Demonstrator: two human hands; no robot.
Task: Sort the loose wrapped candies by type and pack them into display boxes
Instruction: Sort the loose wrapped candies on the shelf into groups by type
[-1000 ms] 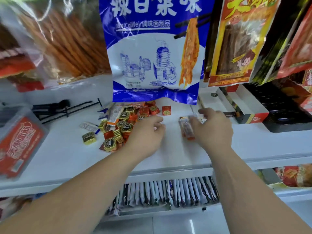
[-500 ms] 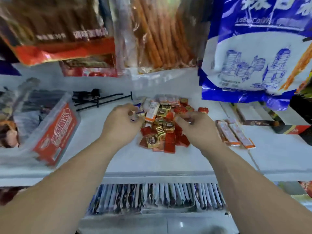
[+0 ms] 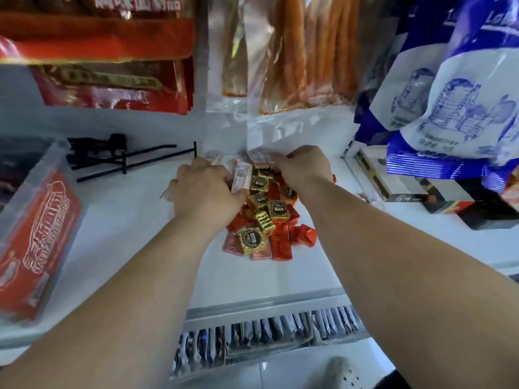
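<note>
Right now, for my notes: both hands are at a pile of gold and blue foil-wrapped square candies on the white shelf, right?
Not blue. The head view shows gold and red foil-wrapped square candies on the white shelf, with the left hand and right hand at the pile.

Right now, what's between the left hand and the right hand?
In the head view, the candy pile fills the gap between left hand and right hand: gold-foil squares and red ones, plus a long wrapped bar pinched in the left hand.
</note>
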